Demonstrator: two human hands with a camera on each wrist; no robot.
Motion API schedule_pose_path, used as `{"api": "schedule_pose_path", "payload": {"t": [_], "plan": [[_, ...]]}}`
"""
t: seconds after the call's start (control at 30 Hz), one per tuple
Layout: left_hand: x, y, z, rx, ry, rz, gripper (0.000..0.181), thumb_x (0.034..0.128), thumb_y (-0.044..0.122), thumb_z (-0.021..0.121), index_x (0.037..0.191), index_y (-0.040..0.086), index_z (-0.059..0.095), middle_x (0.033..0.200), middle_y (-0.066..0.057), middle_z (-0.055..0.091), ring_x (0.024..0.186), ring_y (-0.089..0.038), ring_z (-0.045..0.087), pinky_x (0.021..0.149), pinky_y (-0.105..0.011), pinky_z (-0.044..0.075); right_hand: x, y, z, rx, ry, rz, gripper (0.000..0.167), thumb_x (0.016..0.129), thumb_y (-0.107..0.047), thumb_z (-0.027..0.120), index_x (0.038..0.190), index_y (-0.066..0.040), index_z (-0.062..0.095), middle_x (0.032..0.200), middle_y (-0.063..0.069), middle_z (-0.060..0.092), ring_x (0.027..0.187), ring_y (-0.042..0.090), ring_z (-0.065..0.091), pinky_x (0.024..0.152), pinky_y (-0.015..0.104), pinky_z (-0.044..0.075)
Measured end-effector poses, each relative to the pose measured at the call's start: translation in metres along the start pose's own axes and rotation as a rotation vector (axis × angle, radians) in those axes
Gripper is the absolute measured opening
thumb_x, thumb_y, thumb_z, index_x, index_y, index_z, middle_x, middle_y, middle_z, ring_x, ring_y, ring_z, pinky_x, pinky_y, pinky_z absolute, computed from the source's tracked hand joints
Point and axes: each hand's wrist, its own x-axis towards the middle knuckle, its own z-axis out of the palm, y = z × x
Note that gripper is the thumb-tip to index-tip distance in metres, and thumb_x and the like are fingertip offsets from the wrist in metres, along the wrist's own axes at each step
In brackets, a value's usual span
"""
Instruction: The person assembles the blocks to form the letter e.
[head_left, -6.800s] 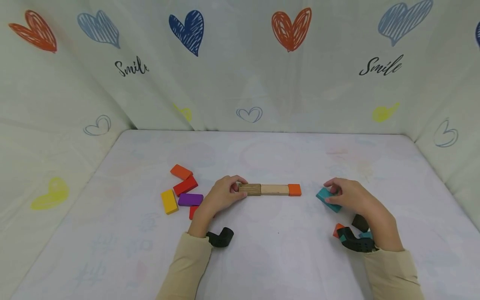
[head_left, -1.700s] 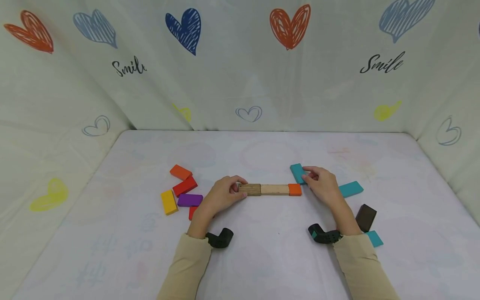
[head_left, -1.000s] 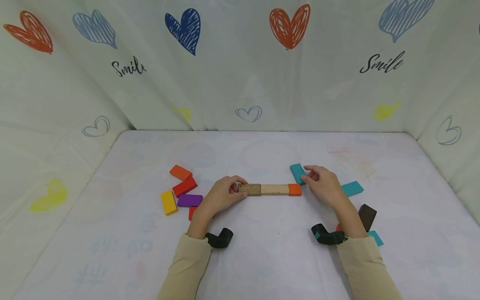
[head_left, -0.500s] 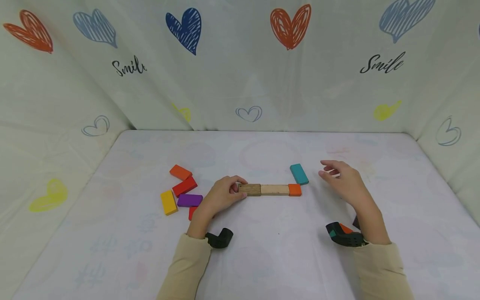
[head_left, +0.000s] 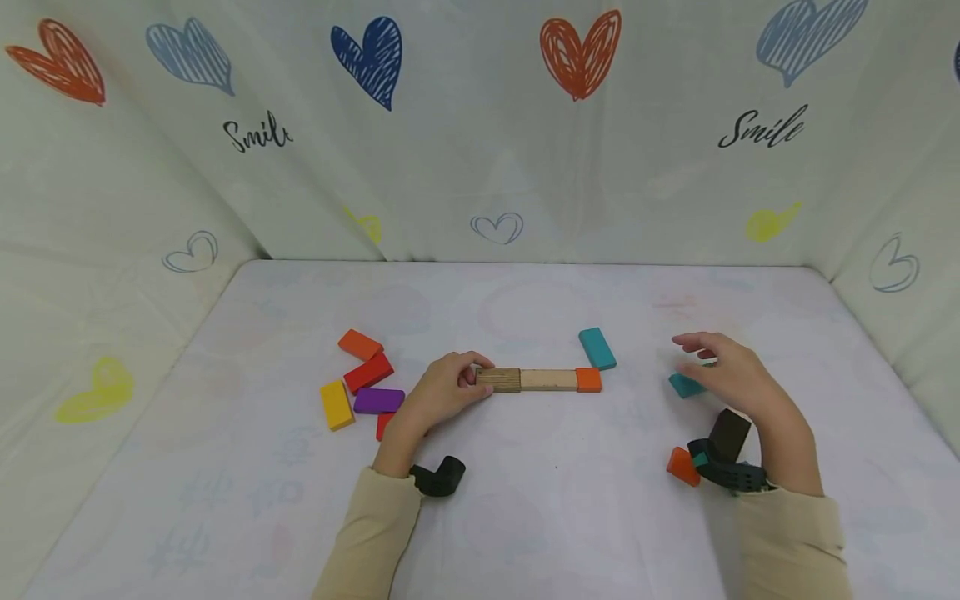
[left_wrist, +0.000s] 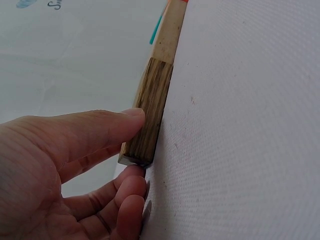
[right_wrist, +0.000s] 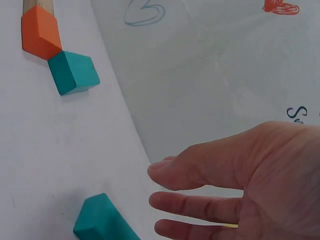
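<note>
Blocks lie end to end in a row: a dark-grained wooden block point(head_left: 501, 380), a pale wooden block point(head_left: 548, 380) and an orange block point(head_left: 588, 380). My left hand point(head_left: 446, 387) pinches the dark-grained block at the row's left end, thumb along its side in the left wrist view. A teal block point(head_left: 597, 348) slants away from the orange block, touching its far right corner. My right hand point(head_left: 738, 379) hovers, fingers apart and holding nothing, by a second teal block point(right_wrist: 105, 220), which it partly hides in the head view.
Left of my left hand lie an orange block point(head_left: 360, 344), a red block point(head_left: 369, 372), a yellow block point(head_left: 337, 405), a purple block point(head_left: 379, 401) and a partly hidden red one. A dark brown block point(head_left: 729, 433) and an orange block point(head_left: 683, 467) sit near my right wrist.
My right hand has set the first teal block at the row's right end, let go and moved right to the second teal block. My left hand stays on the dark-grained block.
</note>
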Motion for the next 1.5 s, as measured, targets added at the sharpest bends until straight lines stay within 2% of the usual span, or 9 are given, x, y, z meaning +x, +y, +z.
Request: {"api": "schedule_pose_path", "payload": {"t": [0.53, 0.93, 1.5], "plan": [[-0.001, 0.000, -0.001, 0.007, -0.006, 0.005, 0.027, 0.0839, 0.015, 0.067, 0.110, 0.012, 0.063, 0.081, -0.004, 0.051, 0.071, -0.014, 0.044, 0.063, -0.024, 0.036, -0.003, 0.031, -0.002, 0.028, -0.044, 0.076, 0.041, 0.086, -0.009, 0.051, 0.125, 0.005, 0.049, 0.129, 0.032, 0.040, 0.110, 0.046, 0.038, 0.084, 0.056, 0.042], [0.000, 0.000, 0.000, 0.011, -0.004, -0.001, 0.027, 0.0838, 0.015, 0.068, 0.111, 0.013, 0.063, 0.081, -0.004, 0.051, 0.071, -0.015, 0.044, 0.063, -0.024, 0.036, 0.000, 0.039, 0.000, 0.010, -0.087, 0.050, 0.042, 0.081, -0.005, 0.055, 0.121, 0.007, 0.053, 0.125, 0.034, 0.037, 0.103, 0.045, 0.040, 0.080, 0.054, 0.043], [0.000, -0.002, 0.001, -0.004, 0.004, 0.001, 0.027, 0.0835, 0.015, 0.068, 0.110, 0.014, 0.064, 0.081, -0.004, 0.051, 0.070, -0.014, 0.045, 0.062, -0.024, 0.037, 0.002, 0.040, 0.005, -0.031, -0.054, 0.021, 0.039, 0.078, -0.004, 0.058, 0.115, 0.008, 0.053, 0.113, 0.032, 0.042, 0.095, 0.043, 0.043, 0.079, 0.053, 0.043]]}}
